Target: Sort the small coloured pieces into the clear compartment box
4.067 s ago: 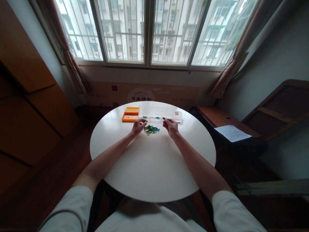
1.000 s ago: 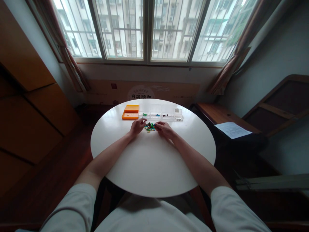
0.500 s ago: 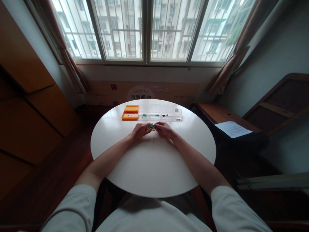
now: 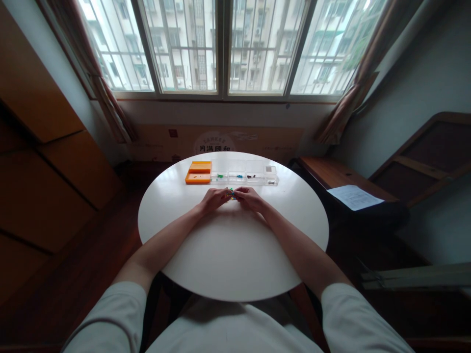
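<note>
Curling at the mixed pile (image 4: 232, 194) remaining on the white table (image 4: 235, 250), the left hand (image 4: 215, 197) and right hand (image 4: 249, 197) nearly meet; pinching or not, I cannot tell. Green pieces (image 4: 220, 176), blue pieces (image 4: 239, 176) and dark pieces (image 4: 250, 176) already lie apart in the clear box (image 4: 261, 182).

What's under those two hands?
Between the left hand and the right hand, small green, blue and yellow pieces show. Anything directly beneath either hand is covered, so I can't tell what lies there.
</note>
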The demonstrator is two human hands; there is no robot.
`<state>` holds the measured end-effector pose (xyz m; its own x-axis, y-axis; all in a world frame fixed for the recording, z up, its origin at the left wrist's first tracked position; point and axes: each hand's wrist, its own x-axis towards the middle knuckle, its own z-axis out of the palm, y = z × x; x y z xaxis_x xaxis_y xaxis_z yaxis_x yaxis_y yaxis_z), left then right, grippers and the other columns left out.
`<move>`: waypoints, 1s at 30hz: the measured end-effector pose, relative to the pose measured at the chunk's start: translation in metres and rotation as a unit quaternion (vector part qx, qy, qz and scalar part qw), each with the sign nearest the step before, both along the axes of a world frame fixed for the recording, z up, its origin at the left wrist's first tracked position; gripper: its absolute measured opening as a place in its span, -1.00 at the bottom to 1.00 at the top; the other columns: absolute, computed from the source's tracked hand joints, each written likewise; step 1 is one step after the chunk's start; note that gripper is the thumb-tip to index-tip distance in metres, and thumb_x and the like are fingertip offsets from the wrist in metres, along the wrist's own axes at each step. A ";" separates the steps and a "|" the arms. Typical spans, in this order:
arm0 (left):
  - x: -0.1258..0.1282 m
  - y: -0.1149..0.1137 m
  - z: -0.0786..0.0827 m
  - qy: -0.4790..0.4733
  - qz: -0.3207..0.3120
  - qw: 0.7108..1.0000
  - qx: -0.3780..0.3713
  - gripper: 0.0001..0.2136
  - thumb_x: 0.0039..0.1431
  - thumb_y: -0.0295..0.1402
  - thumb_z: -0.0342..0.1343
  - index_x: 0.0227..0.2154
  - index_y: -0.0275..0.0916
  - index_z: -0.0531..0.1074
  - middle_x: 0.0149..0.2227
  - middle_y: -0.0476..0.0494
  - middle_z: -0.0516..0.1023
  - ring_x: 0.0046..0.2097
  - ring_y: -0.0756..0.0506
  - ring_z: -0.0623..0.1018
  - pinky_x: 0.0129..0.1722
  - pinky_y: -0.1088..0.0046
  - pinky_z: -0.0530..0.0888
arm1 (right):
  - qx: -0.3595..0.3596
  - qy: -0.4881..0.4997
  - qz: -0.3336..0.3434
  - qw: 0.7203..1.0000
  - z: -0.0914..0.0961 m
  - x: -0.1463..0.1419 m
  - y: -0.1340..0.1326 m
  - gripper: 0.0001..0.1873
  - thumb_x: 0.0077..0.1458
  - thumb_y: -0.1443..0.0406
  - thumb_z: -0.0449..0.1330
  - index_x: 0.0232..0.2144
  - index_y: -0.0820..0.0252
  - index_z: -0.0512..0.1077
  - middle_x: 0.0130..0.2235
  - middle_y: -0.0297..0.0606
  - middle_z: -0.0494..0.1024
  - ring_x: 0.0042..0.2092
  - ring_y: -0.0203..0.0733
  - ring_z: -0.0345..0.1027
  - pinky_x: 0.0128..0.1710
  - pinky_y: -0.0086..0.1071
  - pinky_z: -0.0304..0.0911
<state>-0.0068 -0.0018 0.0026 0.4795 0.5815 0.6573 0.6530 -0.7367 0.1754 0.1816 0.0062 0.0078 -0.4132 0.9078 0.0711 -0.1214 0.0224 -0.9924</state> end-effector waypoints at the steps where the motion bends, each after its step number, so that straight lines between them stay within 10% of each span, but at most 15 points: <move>1: 0.000 0.000 0.001 -0.001 -0.003 1.000 0.002 -0.75 0.18 -0.19 -0.04 -0.32 -0.21 0.47 -0.58 0.04 0.45 -0.57 0.11 0.35 -0.51 0.62 0.20 | 0.007 -0.004 0.000 1.000 0.000 0.000 0.000 -0.70 -0.23 0.15 0.31 -0.48 0.28 0.48 -0.53 -0.32 0.43 -0.49 -0.38 0.18 -0.47 -0.44 0.05; 30: 0.001 -0.004 0.003 0.001 0.045 0.999 -0.019 -0.81 0.12 -0.25 0.01 -0.31 -0.19 0.45 -0.59 0.04 0.43 -0.56 0.08 0.37 -0.53 0.60 0.18 | 0.026 -0.052 -0.013 0.998 0.007 -0.005 -0.008 -0.65 -0.22 0.09 0.28 -0.47 0.29 0.48 -0.52 -0.27 0.45 -0.47 -0.34 0.22 -0.45 -0.43 0.11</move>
